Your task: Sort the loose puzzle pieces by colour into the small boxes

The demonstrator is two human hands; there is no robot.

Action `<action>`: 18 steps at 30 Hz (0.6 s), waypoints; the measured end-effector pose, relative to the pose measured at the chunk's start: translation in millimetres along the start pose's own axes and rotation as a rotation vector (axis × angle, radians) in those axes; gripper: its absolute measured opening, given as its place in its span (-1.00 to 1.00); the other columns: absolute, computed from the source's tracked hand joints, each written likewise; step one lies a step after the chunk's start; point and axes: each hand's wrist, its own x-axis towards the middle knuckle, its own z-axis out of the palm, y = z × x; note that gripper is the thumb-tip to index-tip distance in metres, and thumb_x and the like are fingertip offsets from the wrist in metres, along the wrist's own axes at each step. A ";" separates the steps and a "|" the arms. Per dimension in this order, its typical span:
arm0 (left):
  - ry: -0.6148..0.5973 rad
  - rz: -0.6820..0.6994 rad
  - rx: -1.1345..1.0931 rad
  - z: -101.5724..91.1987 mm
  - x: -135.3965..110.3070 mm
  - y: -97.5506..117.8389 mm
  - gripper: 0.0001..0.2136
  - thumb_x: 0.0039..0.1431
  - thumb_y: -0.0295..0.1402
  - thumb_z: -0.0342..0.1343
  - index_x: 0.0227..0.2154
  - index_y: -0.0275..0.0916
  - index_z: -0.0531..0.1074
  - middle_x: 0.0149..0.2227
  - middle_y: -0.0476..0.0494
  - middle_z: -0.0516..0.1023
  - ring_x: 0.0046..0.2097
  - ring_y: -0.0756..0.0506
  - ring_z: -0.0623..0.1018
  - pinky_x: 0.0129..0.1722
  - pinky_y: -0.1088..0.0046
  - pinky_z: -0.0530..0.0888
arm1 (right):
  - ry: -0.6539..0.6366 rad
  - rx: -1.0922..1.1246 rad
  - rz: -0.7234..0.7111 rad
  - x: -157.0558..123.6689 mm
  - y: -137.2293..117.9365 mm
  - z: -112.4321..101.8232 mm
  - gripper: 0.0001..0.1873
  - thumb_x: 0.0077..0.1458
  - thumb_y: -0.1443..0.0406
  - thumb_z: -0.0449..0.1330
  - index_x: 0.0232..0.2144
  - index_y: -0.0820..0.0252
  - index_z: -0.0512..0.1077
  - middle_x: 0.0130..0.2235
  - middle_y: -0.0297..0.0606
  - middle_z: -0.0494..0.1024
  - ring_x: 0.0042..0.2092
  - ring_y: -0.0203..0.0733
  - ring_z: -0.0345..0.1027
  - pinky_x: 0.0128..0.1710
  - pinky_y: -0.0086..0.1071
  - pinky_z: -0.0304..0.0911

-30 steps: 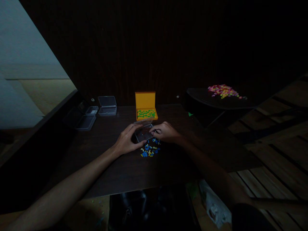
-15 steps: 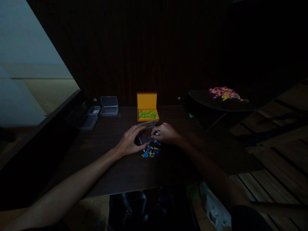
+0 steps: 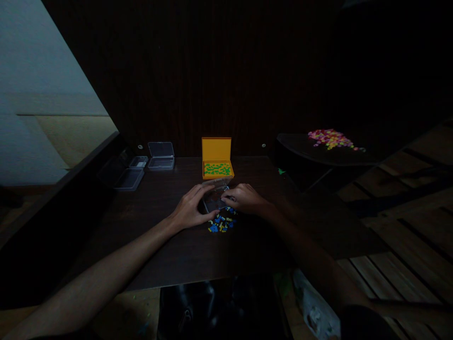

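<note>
A small clear plastic box [image 3: 214,197] stands open in the middle of the dark wooden table [image 3: 170,245]. My left hand [image 3: 191,208] curls around its left side and grips it. My right hand [image 3: 245,199] rests against its right side with the fingers bent, pinched near the box; what they hold is too small to make out. A little heap of blue and yellow pieces [image 3: 221,223] lies just in front of the box, between my hands. Behind it sits an open yellow box [image 3: 216,160] filled with green pieces.
Several clear plastic boxes [image 3: 161,156] lie at the table's back left, some open. A pile of pink and yellow pieces [image 3: 330,137] rests on a dark round surface at the right. Wooden slats run along the right side. A dark bag sits under the table's front edge.
My right hand has shifted slightly down along the clear box's right side. My left hand stays on the box. The view has drifted a little.
</note>
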 end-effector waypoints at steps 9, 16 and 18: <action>-0.005 -0.010 0.000 -0.9 -0.1 1.4 -0.42 0.07 -0.19 0.26 0.14 -0.20 0.27 0.07 -0.29 0.45 0.10 -0.25 0.49 0.10 0.12 0.47 | 0.031 -0.012 -0.029 -0.2 1.3 2.1 -0.68 0.25 0.21 0.05 -0.13 0.06 0.59 -0.23 -0.18 0.67 -0.26 -0.17 0.50 -0.32 -0.40 0.11; -0.017 -0.022 -0.008 -1.0 -0.2 0.9 -0.41 0.07 -0.18 0.27 0.14 -0.20 0.26 0.08 -0.28 0.44 0.11 -0.25 0.48 0.11 0.12 0.47 | 0.148 0.039 -0.037 0.0 7.4 6.6 -0.71 0.22 0.22 0.09 -0.18 0.10 0.60 -0.32 -0.21 0.65 -0.38 -0.25 0.42 -0.39 -0.44 0.05; -0.011 -0.026 -0.002 -0.4 -0.6 0.4 -0.41 0.06 -0.19 0.27 0.14 -0.21 0.26 0.08 -0.28 0.44 0.11 -0.25 0.48 0.11 0.13 0.46 | 0.211 0.116 -0.055 -1.2 10.2 6.4 -0.72 0.19 0.25 0.11 -0.21 0.15 0.61 -0.39 -0.25 0.62 -0.44 -0.30 0.36 -0.41 -0.45 0.02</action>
